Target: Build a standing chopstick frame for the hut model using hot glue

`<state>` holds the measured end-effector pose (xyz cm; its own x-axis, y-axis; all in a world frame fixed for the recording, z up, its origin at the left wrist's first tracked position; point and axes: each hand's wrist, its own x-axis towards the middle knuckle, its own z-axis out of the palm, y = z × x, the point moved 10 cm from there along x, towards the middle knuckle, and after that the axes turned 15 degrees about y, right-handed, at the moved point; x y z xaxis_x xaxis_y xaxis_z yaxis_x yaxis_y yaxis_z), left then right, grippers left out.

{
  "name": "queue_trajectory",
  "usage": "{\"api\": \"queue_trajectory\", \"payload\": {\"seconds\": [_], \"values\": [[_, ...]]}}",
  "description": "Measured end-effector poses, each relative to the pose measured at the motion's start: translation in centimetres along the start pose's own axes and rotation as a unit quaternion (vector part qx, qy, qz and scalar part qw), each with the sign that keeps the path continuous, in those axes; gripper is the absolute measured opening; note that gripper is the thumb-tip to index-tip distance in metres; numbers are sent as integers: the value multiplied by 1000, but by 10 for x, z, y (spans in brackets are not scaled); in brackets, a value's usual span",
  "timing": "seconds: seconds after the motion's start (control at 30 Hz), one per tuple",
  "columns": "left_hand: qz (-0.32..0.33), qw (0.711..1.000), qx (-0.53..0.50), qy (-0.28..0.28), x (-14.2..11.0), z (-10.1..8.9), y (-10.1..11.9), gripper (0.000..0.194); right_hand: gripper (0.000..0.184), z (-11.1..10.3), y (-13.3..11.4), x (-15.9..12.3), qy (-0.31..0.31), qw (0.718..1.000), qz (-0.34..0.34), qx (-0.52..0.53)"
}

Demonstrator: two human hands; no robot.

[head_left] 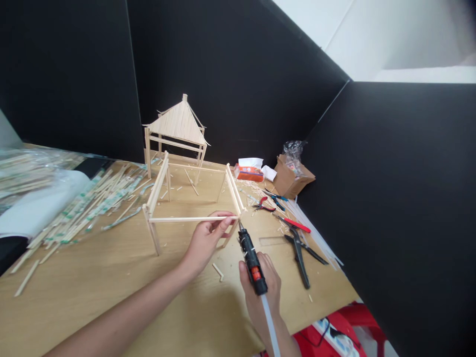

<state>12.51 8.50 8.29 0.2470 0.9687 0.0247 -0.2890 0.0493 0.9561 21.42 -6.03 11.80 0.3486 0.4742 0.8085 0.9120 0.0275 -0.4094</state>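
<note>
A frame of thin wooden sticks [151,233] stands on the table, upright on its legs. Along its front side runs a crossbar stick [186,219]. My left hand [204,242] pinches the right end of this stick, close to the front right corner. From the lower right, my right hand [267,285] grips a black hot glue gun [247,248] with a white glue stick [270,322] trailing from its back. The nozzle is at that same corner; whether it touches the wood I cannot tell.
Behind stands a roofed stick model [178,124]. Loose sticks [100,198] and plastic wrapping lie left. To the right are pliers [264,204], black cutters [298,255], glue sticks [316,238], a tissue pack [248,172] and a paper bag [292,181]. Black panels [230,74] enclose the table.
</note>
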Motion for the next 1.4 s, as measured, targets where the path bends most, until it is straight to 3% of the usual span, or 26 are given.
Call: {"api": "queue_trajectory", "payload": {"seconds": [1.4], "values": [[1, 1000, 3, 2, -1, -1, 1, 34, 17, 1, -5, 5, 6, 1000, -15, -9]]}}
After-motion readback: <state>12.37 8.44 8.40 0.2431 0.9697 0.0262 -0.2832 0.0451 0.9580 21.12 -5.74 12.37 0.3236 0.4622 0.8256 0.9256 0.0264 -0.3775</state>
